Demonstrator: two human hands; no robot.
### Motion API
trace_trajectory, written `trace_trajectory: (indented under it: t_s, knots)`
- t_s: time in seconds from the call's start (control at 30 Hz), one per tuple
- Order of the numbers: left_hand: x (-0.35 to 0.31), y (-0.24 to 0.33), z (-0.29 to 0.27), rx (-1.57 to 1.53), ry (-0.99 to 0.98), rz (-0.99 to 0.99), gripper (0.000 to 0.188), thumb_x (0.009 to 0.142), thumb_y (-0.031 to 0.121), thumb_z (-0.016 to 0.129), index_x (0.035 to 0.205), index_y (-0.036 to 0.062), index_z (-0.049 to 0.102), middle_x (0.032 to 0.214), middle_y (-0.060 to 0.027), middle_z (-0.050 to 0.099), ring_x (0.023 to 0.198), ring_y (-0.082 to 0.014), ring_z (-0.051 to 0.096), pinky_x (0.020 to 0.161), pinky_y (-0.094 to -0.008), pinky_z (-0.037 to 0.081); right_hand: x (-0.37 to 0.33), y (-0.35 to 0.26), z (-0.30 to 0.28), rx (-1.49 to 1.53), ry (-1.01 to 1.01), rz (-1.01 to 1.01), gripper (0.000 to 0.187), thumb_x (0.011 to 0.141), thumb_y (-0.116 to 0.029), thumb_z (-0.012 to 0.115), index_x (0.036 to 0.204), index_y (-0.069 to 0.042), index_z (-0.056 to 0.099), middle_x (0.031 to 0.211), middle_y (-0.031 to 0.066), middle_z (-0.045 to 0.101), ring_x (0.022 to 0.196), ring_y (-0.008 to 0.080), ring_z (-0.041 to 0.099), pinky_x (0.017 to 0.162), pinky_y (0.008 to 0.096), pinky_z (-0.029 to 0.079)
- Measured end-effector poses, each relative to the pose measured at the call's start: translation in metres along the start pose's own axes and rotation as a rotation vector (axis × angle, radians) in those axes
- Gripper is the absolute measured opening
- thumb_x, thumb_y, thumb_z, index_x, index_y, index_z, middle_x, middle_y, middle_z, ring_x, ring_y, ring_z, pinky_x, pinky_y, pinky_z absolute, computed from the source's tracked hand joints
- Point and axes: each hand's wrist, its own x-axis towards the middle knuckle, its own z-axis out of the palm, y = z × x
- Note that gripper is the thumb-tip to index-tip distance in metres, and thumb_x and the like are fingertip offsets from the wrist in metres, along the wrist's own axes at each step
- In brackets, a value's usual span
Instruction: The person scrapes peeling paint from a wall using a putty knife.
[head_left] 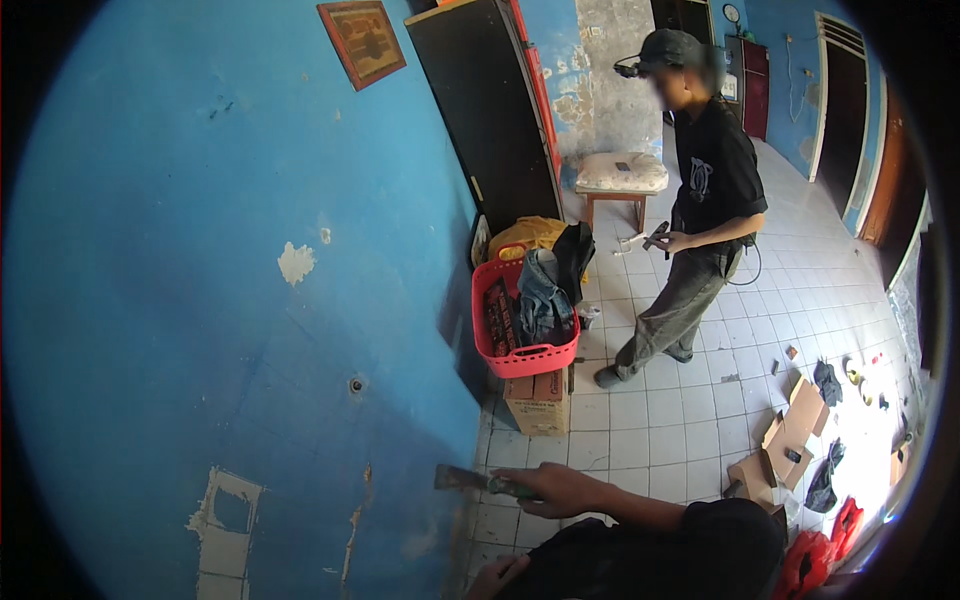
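Observation:
My right hand point(548, 490) is closed around the dark green handle of a scraper point(460, 478). Its flat blade points left toward the blue wall point(200, 330); whether it touches the paint I cannot tell. At the bottom edge my left hand point(497, 577) shows only in part, low by my black shirt, and its fingers are not clear. Pale bare patches mark the wall: a larger peeled one point(228, 520) at lower left, a narrow strip point(355, 525) near the blade, and a small one point(296, 263) higher up.
A pink basket point(530, 360) with clothes sits on a cardboard box point(540, 410) by the wall. Beyond, a co-worker point(715, 170) stands holding a dark tool. Torn cardboard point(795, 435) and red plastic bags point(805, 565) lie on the tiled floor at right.

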Motion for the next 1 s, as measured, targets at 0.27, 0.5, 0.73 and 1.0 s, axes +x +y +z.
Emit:
trace_trajectory:
  t_s: [0.27,0.5,0.73,1.0]
  knots:
    - [0.000,0.034,0.014,0.790,-0.348,-0.015,0.055,0.099,0.035,0.060,0.146,0.0094,0.046,0.150,-0.0159,0.044,0.142,-0.0323,0.036,0.116,-0.0468,0.032,-0.015,-0.010,-0.001,-0.031,0.112,0.049,0.069,0.088,-0.019,0.061,0.152,-0.015,0.035,0.092,0.0165,0.067,0.080,0.0387,0.064,0.078,0.0484,0.051]
    - [-0.009,0.031,-0.007,0.839,-0.251,0.064,0.048,0.099,0.048,0.056,0.096,0.0011,0.065,0.083,-0.0092,0.065,0.075,-0.0178,0.060,0.072,-0.0330,0.048,-0.001,-0.034,0.023,-0.018,-0.004,0.036,0.069,0.088,-0.018,0.062,0.152,-0.017,0.036,0.094,0.0163,0.067,0.083,0.0369,0.063,0.079,0.0478,0.050]
    - [-0.047,0.003,-0.071,0.534,-0.108,0.175,0.048,0.094,0.047,0.065,0.105,0.0005,0.070,0.087,-0.0109,0.069,0.079,-0.0197,0.064,0.076,-0.0333,0.049,0.046,-0.073,0.063,-0.026,-0.033,-0.011,0.071,0.088,-0.016,0.062,0.153,-0.017,0.034,0.095,0.0163,0.066,0.080,0.0354,0.060,0.078,0.0462,0.049]
    - [-0.095,-0.020,-0.147,0.490,0.145,0.400,0.046,0.093,0.045,0.065,0.103,0.0004,0.071,0.089,-0.0146,0.071,0.083,-0.0257,0.067,0.078,-0.0356,0.050,0.128,-0.138,0.137,-0.005,-0.099,-0.161,0.072,0.086,-0.012,0.062,0.152,-0.013,0.034,0.094,0.0165,0.066,0.083,0.0375,0.063,0.080,0.0463,0.048]
